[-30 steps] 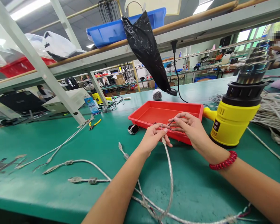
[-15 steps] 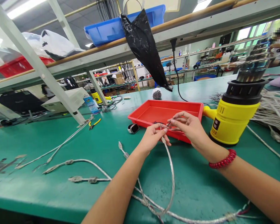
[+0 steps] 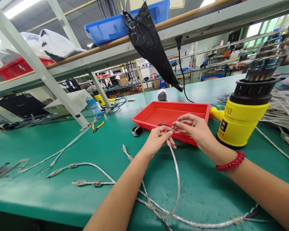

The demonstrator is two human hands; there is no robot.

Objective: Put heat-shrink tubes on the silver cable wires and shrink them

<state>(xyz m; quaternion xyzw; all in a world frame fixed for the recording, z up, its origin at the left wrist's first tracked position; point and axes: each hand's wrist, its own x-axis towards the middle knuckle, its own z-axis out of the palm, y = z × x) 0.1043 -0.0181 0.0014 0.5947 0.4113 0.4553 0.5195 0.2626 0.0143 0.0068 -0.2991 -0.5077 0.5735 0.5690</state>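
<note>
My left hand (image 3: 159, 139) pinches the end of a clear-jacketed silvery cable (image 3: 177, 179), where thin wires come out of the jacket. Close beside it, the fingertips of my right hand (image 3: 191, 128) are closed on a small dark piece, perhaps a wire or a bit of tubing; it is too small to tell. Both hands are over the near edge of a red tray (image 3: 144, 122), in which a few thin dark pieces (image 3: 164, 125) lie. From my left hand the cable loops down to the green bench and joins other cables (image 3: 93, 166) with moulded connectors there.
A yellow heat gun (image 3: 244, 123) stands nozzle up right of the tray, near a pile of cables (image 3: 285, 112). A smartwatch (image 3: 137, 131) and yellow-handled cutters (image 3: 98, 127) lie left. A black plastic bag (image 3: 151, 48) hangs from the shelf above. Another person is far right.
The view has shifted slightly. Both hands keep nearly the same pose at the cable end, with no clear change in what they hold.
</note>
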